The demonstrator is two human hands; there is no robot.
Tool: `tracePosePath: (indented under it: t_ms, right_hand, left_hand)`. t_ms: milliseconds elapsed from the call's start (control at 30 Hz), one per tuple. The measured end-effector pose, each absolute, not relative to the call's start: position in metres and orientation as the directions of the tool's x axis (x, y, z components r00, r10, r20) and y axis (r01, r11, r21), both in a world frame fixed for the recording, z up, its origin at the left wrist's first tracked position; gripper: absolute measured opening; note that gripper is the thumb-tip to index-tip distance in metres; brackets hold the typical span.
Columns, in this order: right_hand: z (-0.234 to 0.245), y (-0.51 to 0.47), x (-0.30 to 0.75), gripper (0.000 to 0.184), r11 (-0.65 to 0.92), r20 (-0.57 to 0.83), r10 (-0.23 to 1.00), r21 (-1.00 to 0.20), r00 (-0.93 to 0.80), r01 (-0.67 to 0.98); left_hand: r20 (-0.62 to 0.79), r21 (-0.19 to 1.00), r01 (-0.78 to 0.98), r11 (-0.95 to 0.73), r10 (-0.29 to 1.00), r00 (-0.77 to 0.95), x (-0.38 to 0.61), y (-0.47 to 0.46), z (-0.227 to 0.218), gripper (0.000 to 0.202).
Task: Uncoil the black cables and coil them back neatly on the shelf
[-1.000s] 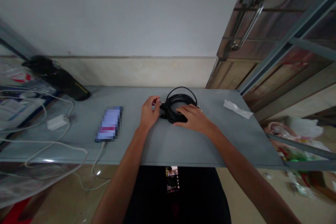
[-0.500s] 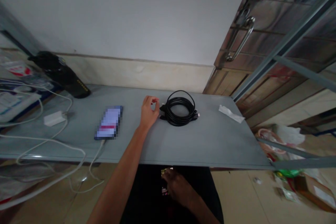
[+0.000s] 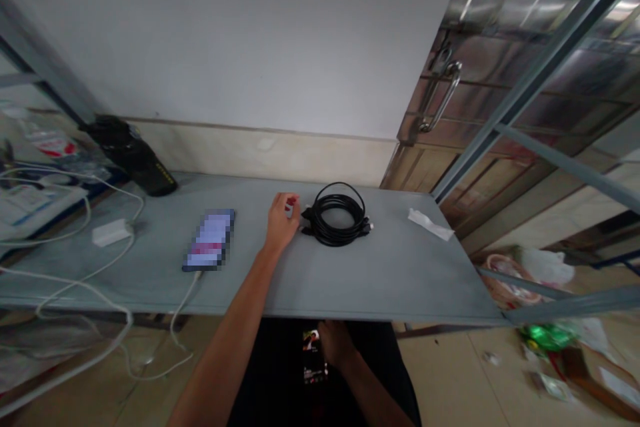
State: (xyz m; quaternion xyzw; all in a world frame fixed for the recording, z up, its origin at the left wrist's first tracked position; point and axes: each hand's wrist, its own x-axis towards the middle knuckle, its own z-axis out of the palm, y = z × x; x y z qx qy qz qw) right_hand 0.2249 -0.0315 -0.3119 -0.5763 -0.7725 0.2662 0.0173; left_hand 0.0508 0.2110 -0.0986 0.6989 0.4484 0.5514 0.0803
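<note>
A coiled black cable (image 3: 337, 220) lies on the grey table (image 3: 350, 280), near its far edge. My left hand (image 3: 281, 221) rests on the table just left of the coil, fingers curled in a pinch at the cable's left end. My right hand (image 3: 336, 344) is below the table's near edge, over my dark clothing, touching a small lit phone (image 3: 313, 359); its fingers are mostly hidden in shadow.
A phone with a lit screen (image 3: 210, 240) lies left of my hand, a white cable running from it. A white charger (image 3: 111, 232), a black bottle (image 3: 131, 155) and loose white wires are further left. White paper (image 3: 430, 224) lies right. A metal door stands right.
My right hand has left the cable coil and dropped below the table edge to the small phone. My left hand has stayed at the coil's left end.
</note>
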Motion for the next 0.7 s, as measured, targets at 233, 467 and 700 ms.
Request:
tracePosePath:
  t_ms: [233, 467, 700]
  right_hand:
    - [-0.307, -0.025, 0.220, 0.049, 0.151, -0.317, 0.901, -0.413, -0.297, 0.898]
    - [-0.295, -0.022, 0.220, 0.076, 0.185, -0.210, 0.925, -0.482, -0.318, 0.857]
    - [-0.298, -0.024, 0.223, 0.075, 0.232, -0.154, 0.920, -0.528, -0.361, 0.817]
  left_hand:
    - [0.690, 0.612, 0.535, -0.582, 0.724, -0.001, 0.052, 0.210, -0.098, 0.009]
    - [0.682, 0.610, 0.544, -0.576, 0.731, 0.010, 0.052, 0.209, -0.097, 0.012]
    - [0.681, 0.605, 0.547, -0.579, 0.732, 0.021, 0.053, 0.210, -0.099, 0.011]
